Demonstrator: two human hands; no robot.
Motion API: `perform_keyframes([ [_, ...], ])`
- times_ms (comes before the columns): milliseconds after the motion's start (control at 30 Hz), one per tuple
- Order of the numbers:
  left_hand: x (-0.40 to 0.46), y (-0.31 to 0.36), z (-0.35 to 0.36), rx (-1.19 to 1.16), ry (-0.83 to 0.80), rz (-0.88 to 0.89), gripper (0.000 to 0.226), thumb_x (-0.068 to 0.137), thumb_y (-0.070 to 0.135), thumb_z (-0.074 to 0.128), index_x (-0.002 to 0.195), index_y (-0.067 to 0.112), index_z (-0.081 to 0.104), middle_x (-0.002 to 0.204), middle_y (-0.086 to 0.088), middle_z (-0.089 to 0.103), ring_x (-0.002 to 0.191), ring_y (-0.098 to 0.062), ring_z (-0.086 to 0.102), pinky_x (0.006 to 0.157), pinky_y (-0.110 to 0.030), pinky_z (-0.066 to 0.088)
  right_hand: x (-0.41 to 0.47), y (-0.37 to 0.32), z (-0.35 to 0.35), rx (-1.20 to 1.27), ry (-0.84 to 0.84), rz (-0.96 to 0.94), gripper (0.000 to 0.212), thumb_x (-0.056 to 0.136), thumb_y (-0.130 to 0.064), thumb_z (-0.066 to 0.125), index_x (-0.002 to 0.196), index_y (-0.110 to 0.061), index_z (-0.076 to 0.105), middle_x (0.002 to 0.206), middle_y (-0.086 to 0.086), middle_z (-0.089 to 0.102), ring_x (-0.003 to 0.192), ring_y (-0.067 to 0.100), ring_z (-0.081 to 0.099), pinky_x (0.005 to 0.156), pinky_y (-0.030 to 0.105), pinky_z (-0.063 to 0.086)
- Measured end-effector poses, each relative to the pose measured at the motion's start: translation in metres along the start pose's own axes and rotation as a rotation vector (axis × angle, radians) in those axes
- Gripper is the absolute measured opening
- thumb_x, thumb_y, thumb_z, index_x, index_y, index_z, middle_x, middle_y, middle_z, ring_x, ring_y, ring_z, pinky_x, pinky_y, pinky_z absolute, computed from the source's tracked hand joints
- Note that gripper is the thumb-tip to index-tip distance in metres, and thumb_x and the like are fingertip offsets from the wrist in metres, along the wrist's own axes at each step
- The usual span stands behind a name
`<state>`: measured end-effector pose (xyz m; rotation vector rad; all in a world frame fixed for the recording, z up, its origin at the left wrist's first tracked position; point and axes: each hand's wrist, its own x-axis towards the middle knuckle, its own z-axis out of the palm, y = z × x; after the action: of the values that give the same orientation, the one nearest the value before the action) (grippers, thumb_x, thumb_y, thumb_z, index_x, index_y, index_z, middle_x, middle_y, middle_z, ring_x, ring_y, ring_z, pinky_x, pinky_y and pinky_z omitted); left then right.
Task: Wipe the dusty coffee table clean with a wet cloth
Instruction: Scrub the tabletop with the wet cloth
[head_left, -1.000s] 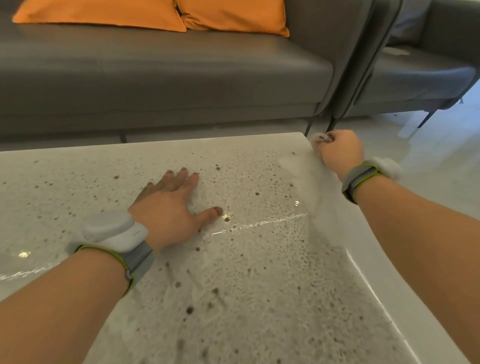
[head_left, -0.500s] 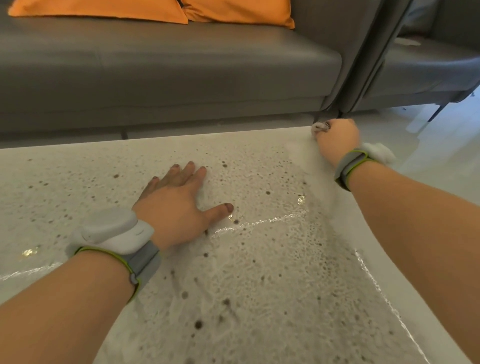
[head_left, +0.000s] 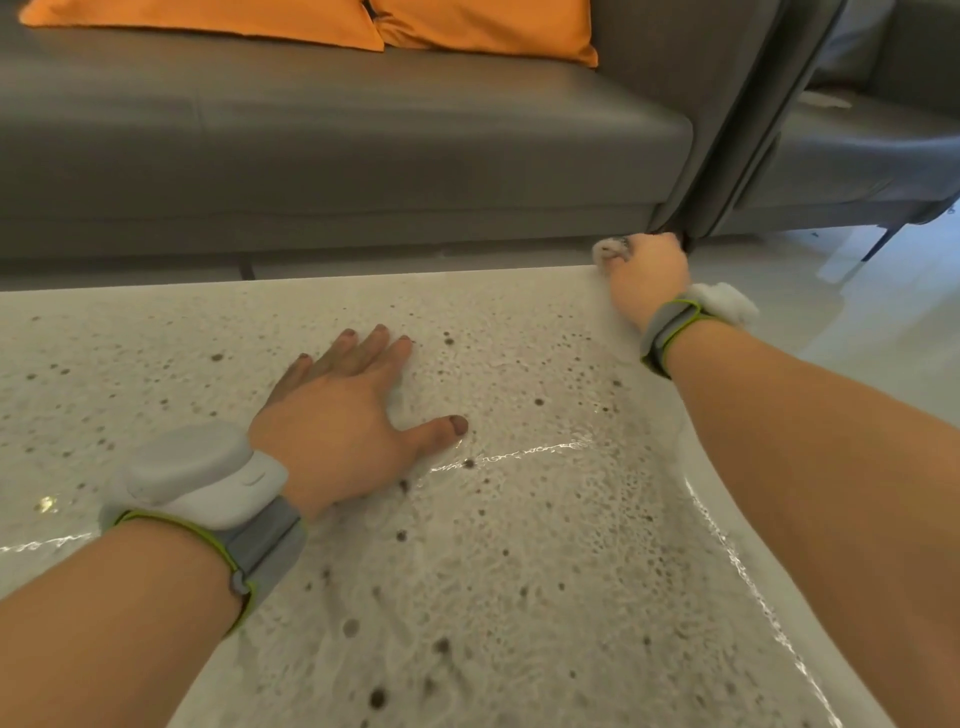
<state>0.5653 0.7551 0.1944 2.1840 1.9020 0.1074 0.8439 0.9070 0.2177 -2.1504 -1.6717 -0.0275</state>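
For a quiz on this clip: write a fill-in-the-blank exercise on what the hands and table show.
1. The left hand lies ____ on the table, fingers spread.
2. The right hand is closed on the cloth at the table's far ____ corner.
3. The two cushions on the sofa are ____.
4. Each wrist wears a grey ____.

Missing words: flat; right; orange; band

grey sofa (head_left: 332, 150): runs across the far side | two orange cushions (head_left: 208, 21) (head_left: 483, 26): side by side on its seat, touching | second grey seat (head_left: 857, 156): just right of the sofa, dark leg visible | pale glossy floor (head_left: 857, 322): at right
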Motion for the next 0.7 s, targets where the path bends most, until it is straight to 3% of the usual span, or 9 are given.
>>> perform_keyframes([
  [100, 0.000, 0.001, -0.003, -0.002, -0.012, -0.009, 0.107, 0.061, 0.096, 0.017, 0.150, 0.040, 0.000, 0.160, 0.016, -0.004, 0.147, -0.009, -0.005, 0.121, -0.041, 0.004, -0.005, -0.024, -0.002, 0.122, -0.160, -0.193, 0.026, 0.093, -0.018, 0.051, 0.105, -0.003, 0.068, 0.108, 0.021, 0.065, 0.105, 0.038, 0.059, 0.088, 0.038, 0.048],
  [200, -0.005, 0.007, -0.010, -0.008, 0.023, -0.005, 0.102, 0.068, 0.090, 0.028, 0.151, 0.034, 0.011, 0.160, 0.011, 0.009, 0.147, -0.013, 0.008, 0.119, -0.039, 0.014, -0.009, -0.030, -0.026, 0.346, -0.311, -0.119, 0.021, 0.088, -0.012, 0.058, 0.103, -0.006, 0.072, 0.101, 0.020, 0.071, 0.094, 0.034, 0.066, 0.086, 0.046, 0.055],
  [300, -0.016, 0.016, -0.013, -0.015, 0.037, 0.029, 0.095, 0.072, 0.084, 0.036, 0.149, 0.030, 0.021, 0.155, 0.008, 0.022, 0.142, -0.016, 0.022, 0.114, -0.036, 0.024, -0.036, -0.008, -0.051, 0.615, -0.143, 0.010, 0.017, 0.085, -0.010, 0.058, 0.094, -0.003, 0.071, 0.082, 0.023, 0.067, 0.066, 0.031, 0.061, 0.065, 0.049, 0.055],
  [400, -0.033, 0.020, -0.005, -0.024, 0.000, 0.063, 0.089, 0.076, 0.082, 0.031, 0.149, 0.033, 0.018, 0.156, 0.007, 0.019, 0.144, -0.016, 0.015, 0.116, -0.037, 0.020, -0.070, 0.032, -0.071, 0.634, -0.038, 0.109, 0.016, 0.084, -0.007, 0.058, 0.095, -0.003, 0.070, 0.076, 0.013, 0.063, 0.064, 0.023, 0.056, 0.057, 0.037, 0.050],
  [467, -0.050, 0.016, -0.004, -0.024, -0.049, 0.082, 0.089, 0.077, 0.082, 0.028, 0.150, 0.033, 0.013, 0.159, 0.008, 0.012, 0.147, -0.016, 0.008, 0.119, -0.040, 0.016, -0.098, 0.053, -0.088, 0.684, -0.063, 0.178, 0.019, 0.085, -0.003, 0.057, 0.097, -0.008, 0.070, 0.076, 0.006, 0.065, 0.064, 0.017, 0.057, 0.056, 0.028, 0.048],
  [633, -0.099, 0.013, -0.004, -0.038, -0.102, 0.143, 0.089, 0.077, 0.083, 0.027, 0.151, 0.036, 0.011, 0.160, 0.009, 0.009, 0.147, -0.014, 0.006, 0.120, -0.037, 0.013, -0.188, 0.073, -0.130, 0.737, -0.117, 0.250, 0.031, 0.084, 0.006, 0.053, 0.093, -0.017, 0.072, 0.078, 0.001, 0.070, 0.061, 0.011, 0.059, 0.056, 0.025, 0.047],
  [700, -0.133, 0.011, -0.003, -0.043, -0.123, 0.164, 0.089, 0.077, 0.083, 0.027, 0.151, 0.037, 0.009, 0.161, 0.010, 0.007, 0.148, -0.014, 0.004, 0.120, -0.037, 0.012, -0.236, 0.073, -0.148, 0.734, -0.114, 0.265, 0.036, 0.083, 0.007, 0.053, 0.085, -0.023, 0.071, 0.069, -0.009, 0.070, 0.055, 0.003, 0.060, 0.051, 0.017, 0.047],
])
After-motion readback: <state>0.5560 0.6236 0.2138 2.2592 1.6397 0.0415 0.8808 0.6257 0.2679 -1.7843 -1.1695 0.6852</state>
